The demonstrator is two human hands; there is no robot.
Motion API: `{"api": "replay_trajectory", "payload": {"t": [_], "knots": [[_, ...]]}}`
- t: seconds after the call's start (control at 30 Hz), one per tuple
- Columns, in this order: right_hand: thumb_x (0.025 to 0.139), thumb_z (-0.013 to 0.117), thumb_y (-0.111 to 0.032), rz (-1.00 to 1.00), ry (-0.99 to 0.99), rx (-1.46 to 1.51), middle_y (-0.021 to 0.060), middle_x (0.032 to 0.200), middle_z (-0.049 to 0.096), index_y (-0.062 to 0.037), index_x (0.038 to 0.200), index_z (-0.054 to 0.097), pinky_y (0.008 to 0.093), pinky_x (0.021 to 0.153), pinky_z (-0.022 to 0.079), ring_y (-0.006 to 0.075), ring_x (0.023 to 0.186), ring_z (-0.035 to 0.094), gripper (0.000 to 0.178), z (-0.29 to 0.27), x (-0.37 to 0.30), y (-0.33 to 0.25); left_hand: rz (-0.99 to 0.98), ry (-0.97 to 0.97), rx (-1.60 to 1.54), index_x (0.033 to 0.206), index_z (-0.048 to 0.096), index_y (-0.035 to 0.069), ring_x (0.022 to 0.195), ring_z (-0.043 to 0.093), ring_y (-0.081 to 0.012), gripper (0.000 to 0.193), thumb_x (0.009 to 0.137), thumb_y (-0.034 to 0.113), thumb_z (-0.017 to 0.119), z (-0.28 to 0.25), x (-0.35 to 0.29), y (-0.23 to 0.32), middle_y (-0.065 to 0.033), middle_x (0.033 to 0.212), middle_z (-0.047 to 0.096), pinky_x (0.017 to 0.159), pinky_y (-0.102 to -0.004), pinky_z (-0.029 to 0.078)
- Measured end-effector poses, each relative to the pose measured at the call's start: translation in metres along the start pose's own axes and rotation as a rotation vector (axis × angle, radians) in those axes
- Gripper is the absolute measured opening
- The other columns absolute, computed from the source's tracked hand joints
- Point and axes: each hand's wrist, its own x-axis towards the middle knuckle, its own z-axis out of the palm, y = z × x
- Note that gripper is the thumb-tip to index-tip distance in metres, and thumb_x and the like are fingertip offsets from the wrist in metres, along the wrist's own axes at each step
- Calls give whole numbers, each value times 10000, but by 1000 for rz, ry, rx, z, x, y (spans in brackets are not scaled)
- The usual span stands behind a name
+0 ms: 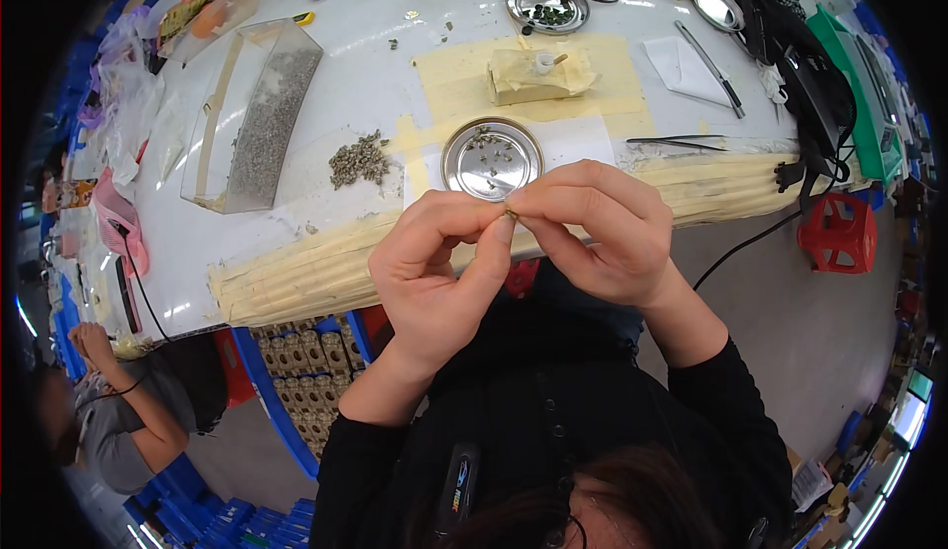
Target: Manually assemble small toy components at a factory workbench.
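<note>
Both of my hands meet just in front of the table's near edge, their fingertips pinched around one tiny brass-coloured part. My left hand grips it between thumb and forefinger. From the other side, the thumb and forefinger of my right hand close on it too. Its exact kind is too small to make out. Right behind my fingertips lies a round shiny metal dish with several small metal pieces in it. To its left, a loose pile of small metal parts rests on the white table.
A clear bin of small grey parts stands at the left. Behind the dish sits a tape-covered block; tweezers lie to the right. Yellowish tape pads the table edge. Below is a blue crate of metal parts. Another person sits at far left.
</note>
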Motion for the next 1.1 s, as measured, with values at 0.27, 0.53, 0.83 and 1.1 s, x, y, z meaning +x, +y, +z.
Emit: {"api": "replay_trajectory", "payload": {"t": [0.27,0.53,0.83,1.1], "knots": [[693,765,16,-44,19,-103,67,819,664,-32,947,701,277,539,521,198,651,651,266,-2,2,-4,290,47,325,902,690,-42,740,649,-182,137,775,-91,701,5,4,3,-125,833,669,663,-258,503],[681,772,5,-73,33,-166,67,817,663,-25,957,701,281,534,527,204,654,654,287,1,2,-5,304,95,390,901,695,-33,731,659,-195,150,760,-72,726,6,4,5,-121,829,672,651,-269,520],[677,763,-1,-126,-11,-223,72,836,663,-10,983,695,288,564,539,207,669,654,313,-4,4,-7,368,101,481,908,712,-25,722,667,-198,162,752,-62,735,5,4,5,-121,838,678,657,-271,530],[682,748,-17,-138,-43,-323,70,839,651,-7,952,683,289,556,526,208,665,652,278,-3,5,-11,477,137,601,931,723,-20,713,661,-199,216,721,-57,762,6,4,1,-114,847,674,632,-274,532]]}}
